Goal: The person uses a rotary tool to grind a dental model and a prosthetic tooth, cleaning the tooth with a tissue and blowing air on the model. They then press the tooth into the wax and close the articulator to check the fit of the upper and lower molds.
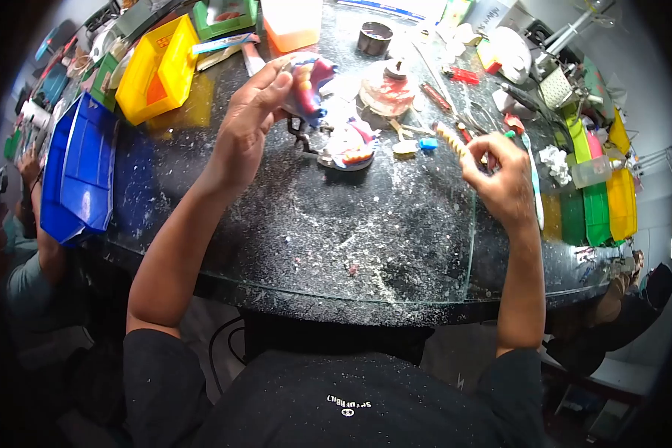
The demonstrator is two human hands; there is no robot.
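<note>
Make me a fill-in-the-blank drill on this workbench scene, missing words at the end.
The hand holding up a dental model is the person's ____ one.
Near the other hand, the small block is ____.
The bin between the large blue bin and the raised model is ____.
The specks scattered over the dark tabletop are mostly ____.

left; blue; yellow; white
</note>
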